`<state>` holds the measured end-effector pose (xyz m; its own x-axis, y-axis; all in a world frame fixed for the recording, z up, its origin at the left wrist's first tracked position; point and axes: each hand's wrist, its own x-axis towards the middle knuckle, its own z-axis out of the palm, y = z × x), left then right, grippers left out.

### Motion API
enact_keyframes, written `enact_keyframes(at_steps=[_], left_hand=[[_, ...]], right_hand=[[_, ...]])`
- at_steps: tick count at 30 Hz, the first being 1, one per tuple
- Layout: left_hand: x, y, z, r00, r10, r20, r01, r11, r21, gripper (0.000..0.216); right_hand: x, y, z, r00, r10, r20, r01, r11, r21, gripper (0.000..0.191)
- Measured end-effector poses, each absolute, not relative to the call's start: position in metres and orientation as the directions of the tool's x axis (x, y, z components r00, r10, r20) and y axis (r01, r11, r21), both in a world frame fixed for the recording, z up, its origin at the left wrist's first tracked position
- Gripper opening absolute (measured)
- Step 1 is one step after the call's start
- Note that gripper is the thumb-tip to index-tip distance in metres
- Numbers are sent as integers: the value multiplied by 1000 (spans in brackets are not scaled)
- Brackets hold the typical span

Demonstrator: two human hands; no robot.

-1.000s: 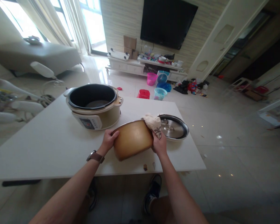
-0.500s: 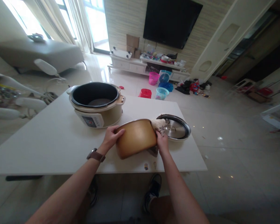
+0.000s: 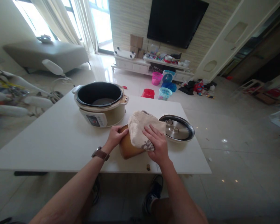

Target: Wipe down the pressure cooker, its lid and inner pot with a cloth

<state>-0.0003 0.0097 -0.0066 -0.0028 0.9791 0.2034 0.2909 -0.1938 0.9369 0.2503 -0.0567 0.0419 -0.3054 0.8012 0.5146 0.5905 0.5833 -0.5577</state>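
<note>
A golden-brown inner pot point(image 3: 128, 145) is tilted over the front of the white table, its rim toward the upper left. My left hand point(image 3: 116, 137) is closed on the pot's left rim, thumb on the outside. A cream towel point(image 3: 140, 127) with a grey pattern drapes over the pot's outer wall and hides much of it. My right hand point(image 3: 157, 144) holds the towel against the pot, its fingers laid over the fabric. Behind the pot to the left stands an electric pressure cooker point(image 3: 112, 116), uncovered, with a dark interior. Its round metal lid point(image 3: 177, 129) lies underside up at the right.
The white table point(image 3: 60, 146) bears all of these, with its front edge close to my body. Stickers point(image 3: 148, 167) are near that edge. Past the table are a red stool-like object point(image 3: 148, 93), a light-blue basket point(image 3: 165, 93) and a pink basket point(image 3: 156, 78) on the floor.
My right hand has moved from the pot's right rim onto its outer wall, bringing the towel across it. My left hand keeps its grip on the pot. The view has shifted slightly.
</note>
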Motion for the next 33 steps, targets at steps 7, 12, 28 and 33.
enact_keyframes(at_steps=[7, 12, 28, 33], left_hand=[[-3, 10, -11, -19, 979, 201, 276, -188, 943, 55], [-7, 11, -31, -66, 976, 208, 255, -185, 949, 58], [-4, 11, -17, -24, 971, 239, 221, -228, 948, 55], [0, 13, -15, -21, 980, 199, 244, -189, 951, 60]], right_hand=[[263, -41, 18, 108, 898, 427, 473, 331, -816, 46], [268, -30, 2, 298, 918, 260, 326, 158, -932, 38], [287, -8, -29, 509, 861, -15, 154, -108, -982, 50], [282, -12, -20, 496, 867, 41, 204, -71, -976, 49]])
